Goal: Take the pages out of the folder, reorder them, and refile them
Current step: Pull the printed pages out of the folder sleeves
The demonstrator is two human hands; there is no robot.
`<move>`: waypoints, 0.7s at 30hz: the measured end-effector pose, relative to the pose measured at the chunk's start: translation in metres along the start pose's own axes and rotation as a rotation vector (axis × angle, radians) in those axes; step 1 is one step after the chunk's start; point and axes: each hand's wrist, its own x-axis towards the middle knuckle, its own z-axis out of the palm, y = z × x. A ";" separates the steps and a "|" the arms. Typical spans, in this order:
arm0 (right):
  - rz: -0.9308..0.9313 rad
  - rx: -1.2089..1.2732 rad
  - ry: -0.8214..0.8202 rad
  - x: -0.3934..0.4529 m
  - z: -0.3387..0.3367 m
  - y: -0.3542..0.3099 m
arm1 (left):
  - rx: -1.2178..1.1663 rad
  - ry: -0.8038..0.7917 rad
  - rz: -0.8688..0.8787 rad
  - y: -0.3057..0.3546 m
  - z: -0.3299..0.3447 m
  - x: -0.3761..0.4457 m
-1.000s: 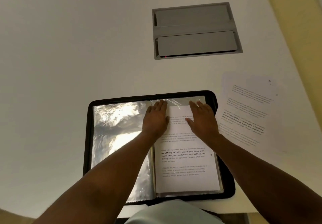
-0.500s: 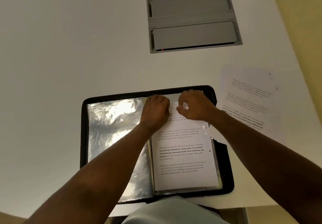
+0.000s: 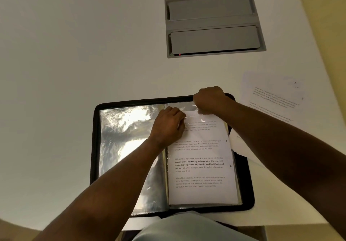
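Both hands are working at the sleeve mouth: the right hand point(image 3: 209, 99) is pinching the clear plastic sleeve's top edge point(image 3: 184, 107) open, while the left hand point(image 3: 168, 126), fingers curled, is gripping the printed white page point(image 3: 201, 165) inside the black zip folder point(image 3: 94, 147), likely steadying it. Loose printed sheets point(image 3: 271, 98) are waiting on the white worktop point(image 3: 74, 53), right.

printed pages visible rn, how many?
2 for sure: one page in the folder's right sleeve, one loose page on the table right of it. More may lie underneath.
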 end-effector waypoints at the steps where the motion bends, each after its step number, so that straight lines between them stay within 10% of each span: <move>1: 0.005 -0.034 -0.031 0.000 -0.002 -0.002 | -0.016 -0.006 -0.004 0.000 -0.001 0.000; 21: 0.098 0.000 -0.148 0.011 -0.013 -0.011 | -0.096 0.003 0.010 0.003 -0.009 0.000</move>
